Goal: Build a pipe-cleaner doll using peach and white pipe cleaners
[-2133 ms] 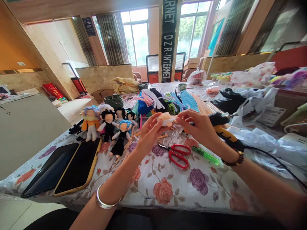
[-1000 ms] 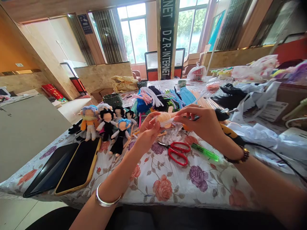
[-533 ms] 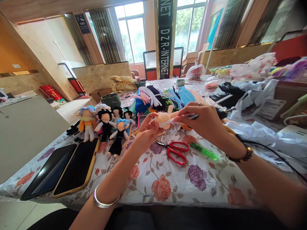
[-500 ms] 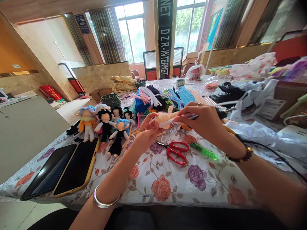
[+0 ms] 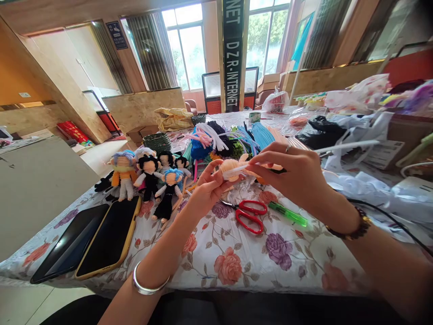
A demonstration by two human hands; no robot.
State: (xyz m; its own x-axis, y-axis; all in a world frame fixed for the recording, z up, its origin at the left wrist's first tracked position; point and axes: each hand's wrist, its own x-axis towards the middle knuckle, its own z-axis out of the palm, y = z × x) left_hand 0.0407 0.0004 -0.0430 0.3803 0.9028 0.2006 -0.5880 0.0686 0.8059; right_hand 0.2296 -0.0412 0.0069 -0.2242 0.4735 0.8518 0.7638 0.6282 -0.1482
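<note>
My left hand (image 5: pixel 209 184) is closed around a small peach doll piece (image 5: pixel 230 164) that looks wound from fuzzy stems. A white pipe cleaner (image 5: pixel 352 146) lies across the piece, pinched between the thumb and fingers of my right hand (image 5: pixel 291 174). Its long tail sticks out to the right behind that hand. A dark tip (image 5: pixel 279 170) shows under my right fingers; whether I hold it, I cannot tell. Below my hands, red-handled scissors (image 5: pixel 250 215) rest on the flowered cloth, beside a green translucent cutter (image 5: pixel 288 214).
Several finished dolls (image 5: pixel 149 174) stand at the left behind a black tablet (image 5: pixel 69 241) and a yellow-cased phone (image 5: pixel 110 237). Bundles of coloured pipe cleaners (image 5: pixel 262 134) lie at the back. White material (image 5: pixel 372 192) and a black cord (image 5: pixel 395 217) occupy the right side.
My right hand has shifted slightly right and rotated, and the white pipe cleaner now lies more visibly across the peach piece. The black object behind that hand is mostly hidden now.
</note>
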